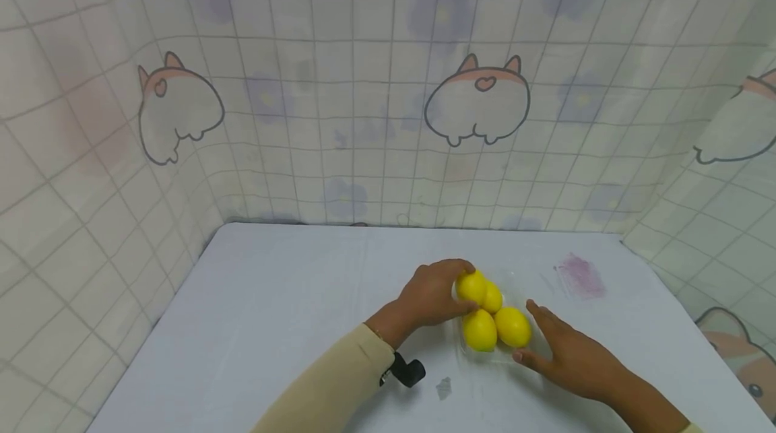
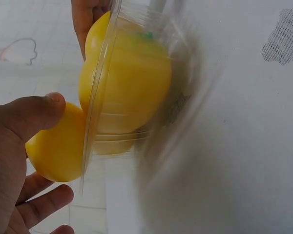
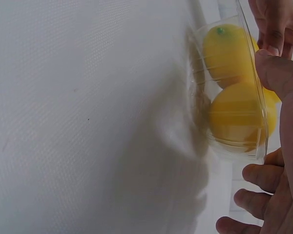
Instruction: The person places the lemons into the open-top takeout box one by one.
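Observation:
In the head view, several yellow lemons sit in a clear plastic container (image 1: 498,357) on the white table. My left hand (image 1: 432,293) pinches one lemon (image 1: 470,287) between thumb and fingers at the container's left side. The left wrist view shows this lemon (image 2: 58,146) outside the rim line, with the thumb on it. Inside the container lie a front lemon (image 1: 479,331) and a right-hand lemon (image 1: 512,327). My right hand (image 1: 576,357) is at the container's right side, fingers spread, holding no lemon. Its thumb is close to the rim in the right wrist view; contact is unclear.
The white table (image 1: 273,312) is backed by a tiled-pattern curtain (image 1: 364,116) with cartoon animals. A pinkish stain (image 1: 580,276) marks the table beyond the right hand. A small grey patch (image 1: 444,388) lies in front of the container. A black wrist device (image 1: 407,370) hangs at the left sleeve.

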`<state>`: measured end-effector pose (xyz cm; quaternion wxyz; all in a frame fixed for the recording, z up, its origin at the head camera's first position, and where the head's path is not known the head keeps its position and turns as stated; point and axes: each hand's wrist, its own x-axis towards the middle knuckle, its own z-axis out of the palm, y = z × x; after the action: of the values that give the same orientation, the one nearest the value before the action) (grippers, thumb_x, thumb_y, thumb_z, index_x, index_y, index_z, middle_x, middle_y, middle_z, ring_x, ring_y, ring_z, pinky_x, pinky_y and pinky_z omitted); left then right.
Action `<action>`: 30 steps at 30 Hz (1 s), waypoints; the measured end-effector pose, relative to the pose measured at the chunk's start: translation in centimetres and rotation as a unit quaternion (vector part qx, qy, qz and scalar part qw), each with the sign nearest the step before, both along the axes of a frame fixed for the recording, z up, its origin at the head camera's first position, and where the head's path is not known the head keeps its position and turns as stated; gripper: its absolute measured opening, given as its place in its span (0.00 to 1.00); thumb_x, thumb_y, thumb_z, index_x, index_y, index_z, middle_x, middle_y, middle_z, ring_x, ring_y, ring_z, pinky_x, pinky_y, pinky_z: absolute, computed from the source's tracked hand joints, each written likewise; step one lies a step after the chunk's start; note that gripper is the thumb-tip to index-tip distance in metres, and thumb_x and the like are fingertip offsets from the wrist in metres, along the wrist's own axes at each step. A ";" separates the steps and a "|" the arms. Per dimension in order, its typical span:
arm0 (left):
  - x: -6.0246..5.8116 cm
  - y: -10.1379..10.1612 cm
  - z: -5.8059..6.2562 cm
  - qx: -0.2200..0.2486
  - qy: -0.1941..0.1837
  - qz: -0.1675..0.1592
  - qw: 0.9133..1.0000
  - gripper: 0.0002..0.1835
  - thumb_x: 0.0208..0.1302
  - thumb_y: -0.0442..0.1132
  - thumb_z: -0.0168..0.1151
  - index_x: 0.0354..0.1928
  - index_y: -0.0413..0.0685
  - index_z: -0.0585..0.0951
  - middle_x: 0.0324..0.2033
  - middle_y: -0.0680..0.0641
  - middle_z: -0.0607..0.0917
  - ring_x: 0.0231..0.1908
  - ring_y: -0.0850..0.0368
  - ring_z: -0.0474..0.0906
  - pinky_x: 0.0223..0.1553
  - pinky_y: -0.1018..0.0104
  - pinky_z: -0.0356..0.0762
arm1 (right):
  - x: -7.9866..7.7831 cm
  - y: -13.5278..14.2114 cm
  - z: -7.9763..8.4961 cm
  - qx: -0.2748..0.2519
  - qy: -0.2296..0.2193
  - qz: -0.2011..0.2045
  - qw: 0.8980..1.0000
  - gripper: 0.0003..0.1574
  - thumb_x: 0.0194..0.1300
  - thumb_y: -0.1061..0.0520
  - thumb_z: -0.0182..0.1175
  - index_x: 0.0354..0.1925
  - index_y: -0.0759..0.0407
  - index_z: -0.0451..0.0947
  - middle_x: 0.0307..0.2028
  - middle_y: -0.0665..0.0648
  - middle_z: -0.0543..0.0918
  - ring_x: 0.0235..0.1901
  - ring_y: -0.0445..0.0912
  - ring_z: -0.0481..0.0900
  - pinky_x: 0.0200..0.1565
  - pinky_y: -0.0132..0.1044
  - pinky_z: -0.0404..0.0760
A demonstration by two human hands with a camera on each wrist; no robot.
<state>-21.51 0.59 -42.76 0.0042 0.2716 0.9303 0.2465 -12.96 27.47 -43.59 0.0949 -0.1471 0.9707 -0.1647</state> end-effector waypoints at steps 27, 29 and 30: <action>-0.2 1.2 -0.7 -0.071 -0.046 0.026 0.996 0.30 0.66 0.62 0.66 0.68 0.67 0.77 0.63 0.63 0.79 0.65 0.54 0.71 0.68 0.37 0.55 | 0.1 -0.1 0.1 -0.002 -0.008 -0.003 1.000 0.69 0.63 0.18 0.54 0.80 0.63 0.49 0.75 0.71 0.59 0.68 0.70 0.66 0.59 0.70 0.71; -0.1 0.9 -0.8 -0.067 -0.046 0.017 0.997 0.31 0.67 0.62 0.65 0.70 0.66 0.76 0.64 0.64 0.78 0.67 0.53 0.68 0.69 0.37 0.52 | 0.0 -0.2 0.1 -0.001 -0.012 -0.007 1.000 0.69 0.63 0.18 0.54 0.80 0.63 0.49 0.75 0.71 0.59 0.68 0.70 0.66 0.59 0.70 0.71; -0.1 0.7 -0.8 -0.063 -0.046 0.012 0.997 0.31 0.67 0.62 0.65 0.70 0.66 0.76 0.65 0.64 0.78 0.69 0.52 0.67 0.70 0.37 0.50 | -0.1 -0.2 0.1 0.000 -0.012 -0.007 1.000 0.69 0.63 0.18 0.54 0.80 0.63 0.50 0.75 0.71 0.59 0.68 0.70 0.66 0.59 0.70 0.71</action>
<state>-21.59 1.29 -43.56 0.0609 0.2484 0.9459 0.1995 -13.02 27.26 -43.53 0.1050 -0.1382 0.9705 -0.1674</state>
